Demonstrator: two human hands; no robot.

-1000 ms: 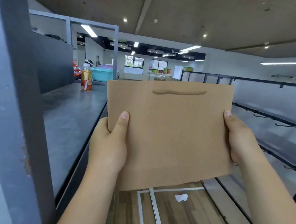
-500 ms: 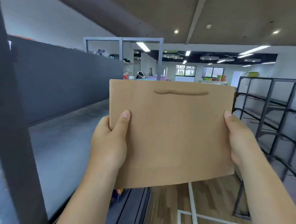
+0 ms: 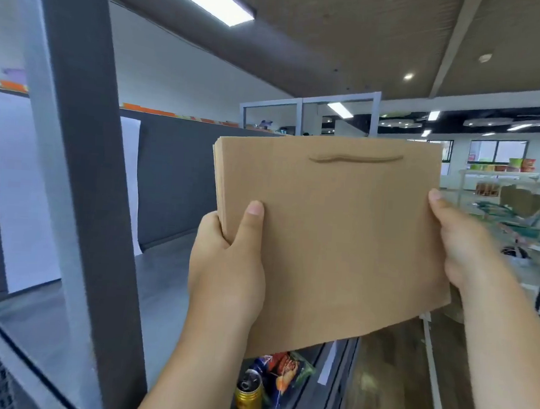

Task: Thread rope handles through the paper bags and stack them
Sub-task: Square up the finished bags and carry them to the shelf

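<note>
Flat brown paper bags [image 3: 339,241] held beside grey metal post [image 3: 81,191].
Left hand [image 3: 226,265] and right hand [image 3: 460,246] pinched opposite side edges; brown rope handle [image 3: 355,159] ran crosswise near the top.

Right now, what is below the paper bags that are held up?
Below the paper bags, a gold can and a colourful snack packet show. The bags cover whatever is directly behind them, including most fingers of the left hand and right hand.
</note>
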